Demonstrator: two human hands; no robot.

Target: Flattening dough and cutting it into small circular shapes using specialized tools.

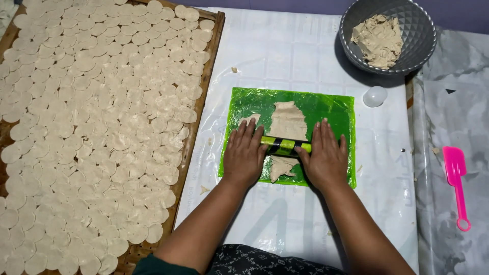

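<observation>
My palms hide the roller (283,145) ends; left hand (244,156) and right hand (324,158) press flat, fingers extended, over dough (288,122).

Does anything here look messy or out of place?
Only small things. The dough under the green roller is a ragged strip with a separate scrap beside the left hand. A few crumbs lie on the white sheet. The right hand also presses the roller.

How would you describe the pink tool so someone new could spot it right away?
Start at the grey bowl of dough in the far right corner, then look down the marbled grey sheet beneath it. The pink spatula lies there alone, the only pink thing in view.
</observation>
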